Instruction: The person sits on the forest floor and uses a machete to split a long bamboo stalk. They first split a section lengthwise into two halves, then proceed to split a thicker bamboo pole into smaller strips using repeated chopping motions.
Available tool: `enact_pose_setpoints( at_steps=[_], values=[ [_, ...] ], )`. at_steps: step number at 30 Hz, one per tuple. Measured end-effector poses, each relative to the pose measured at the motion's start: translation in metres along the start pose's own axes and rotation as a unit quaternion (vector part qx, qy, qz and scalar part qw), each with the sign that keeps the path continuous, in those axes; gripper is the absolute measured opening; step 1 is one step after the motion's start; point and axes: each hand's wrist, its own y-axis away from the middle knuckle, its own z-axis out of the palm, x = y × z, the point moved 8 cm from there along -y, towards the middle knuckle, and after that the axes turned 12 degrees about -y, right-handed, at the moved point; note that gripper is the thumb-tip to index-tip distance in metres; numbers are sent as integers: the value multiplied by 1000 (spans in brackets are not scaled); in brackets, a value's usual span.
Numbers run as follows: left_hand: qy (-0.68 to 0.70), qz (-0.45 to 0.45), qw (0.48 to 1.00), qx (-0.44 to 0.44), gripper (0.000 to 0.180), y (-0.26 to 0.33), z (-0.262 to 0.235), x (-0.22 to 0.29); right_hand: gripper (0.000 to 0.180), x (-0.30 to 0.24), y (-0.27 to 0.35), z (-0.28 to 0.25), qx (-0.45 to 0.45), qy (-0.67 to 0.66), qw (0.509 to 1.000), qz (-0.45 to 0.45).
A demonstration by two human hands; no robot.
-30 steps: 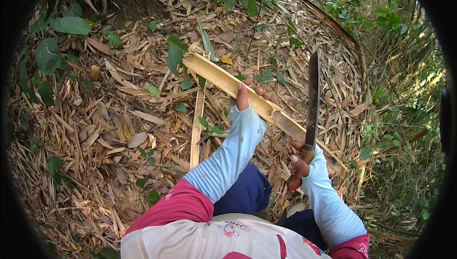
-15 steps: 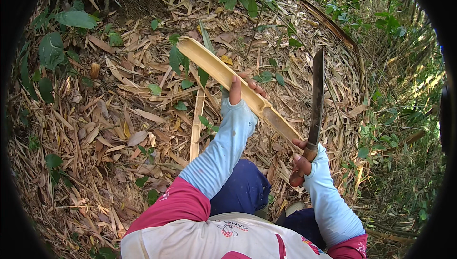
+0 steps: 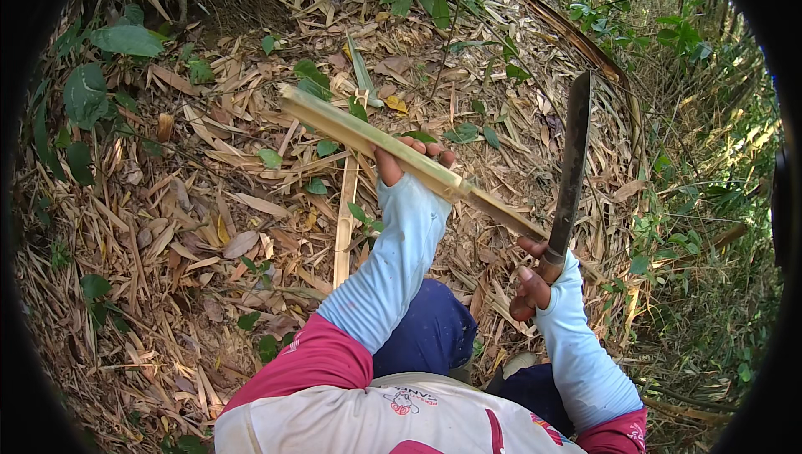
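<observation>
— Bamboo, pale and split lengthwise: the bamboo strip [image 3: 393, 147] slants from upper left down toward the lower right, held off the leaf-strewn ground [image 3: 192, 237]. Who has it?

— The left hand [image 3: 409, 160] does, fingers curled over its middle from below, closed tight on it. The right hand [image 3: 535, 274] is wrapped around the handle of a long machete [image 3: 572, 162], blade upright, its tip pointing away from the person.

— Do blade and strip meet?

— The strip's thin lower end runs just to the machete's handle; I cannot tell whether they touch. The blade itself stands clear of the wood.

— So which step is this?

— I'd judge it a pause between trimming strokes: strip presented, blade raised. A following stroke would call for the edge brought down along the strip, well away from the left fingers, with that grip kept firm so the piece doesn't twist.
</observation>
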Motion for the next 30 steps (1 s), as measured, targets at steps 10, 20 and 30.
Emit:
enact_pose_setpoints(
  at_steps=[10,20,30],
  values=[
    [26,37,988,-149,26,-24,6,16,40,-7,10,15,-37,9,997,66],
    [71,37,941,-329,24,-29,29,41,43,-13,8,6,-9,93,995,30],
    [106,23,911,-398,30,-14,53,45,62,8,10,11,-16,179,976,126]
  ],
)
